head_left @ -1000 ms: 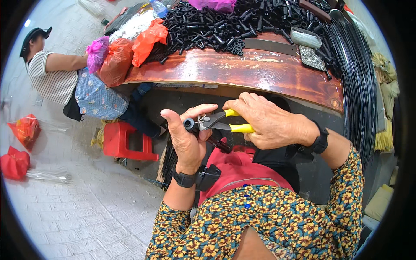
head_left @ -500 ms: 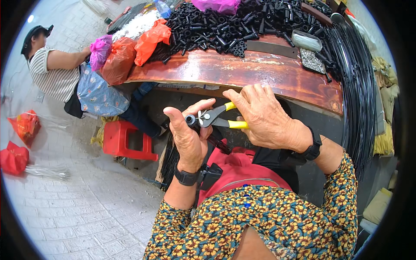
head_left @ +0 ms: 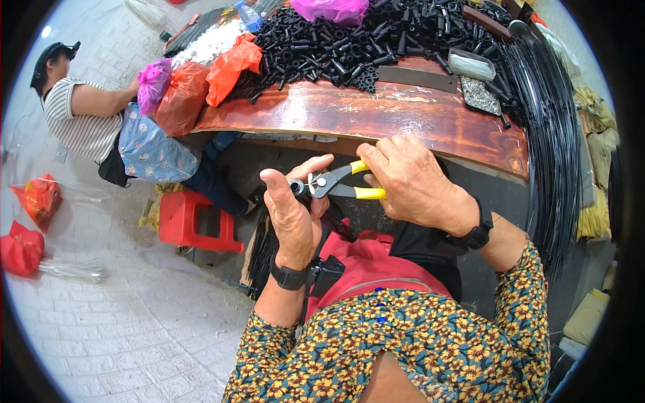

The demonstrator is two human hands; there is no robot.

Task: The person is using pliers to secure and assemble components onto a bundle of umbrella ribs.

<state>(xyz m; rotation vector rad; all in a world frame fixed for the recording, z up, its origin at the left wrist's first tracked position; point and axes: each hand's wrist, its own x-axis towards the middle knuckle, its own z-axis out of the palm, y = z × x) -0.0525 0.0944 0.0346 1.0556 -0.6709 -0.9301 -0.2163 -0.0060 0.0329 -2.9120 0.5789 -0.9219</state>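
Note:
My left hand [head_left: 290,225] is closed around a short black tube [head_left: 297,188], with its round hollow end facing up and the thumb raised beside it. Pliers with yellow grips [head_left: 339,181] are in my right hand [head_left: 423,185], fingers wrapped over the handles, which stand somewhat apart. The dark plier jaws meet the side of the tube near its rim. Small shiny bits show at the jaws, too fine to make out. Below my left hand, dark strands [head_left: 269,252] hang down.
Ahead is a reddish wooden table [head_left: 309,111] heaped with black tubular parts [head_left: 336,50]. A tray of small metal pieces [head_left: 480,96] sits at its right, beside a hanging bundle of black rods [head_left: 551,154]. At left, a person [head_left: 94,114] works near a red stool [head_left: 198,220].
My left thumb has shifted slightly to the right. The pliers stay at the tube, with the upper handle a little lower. The table's position in view has slid slightly left.

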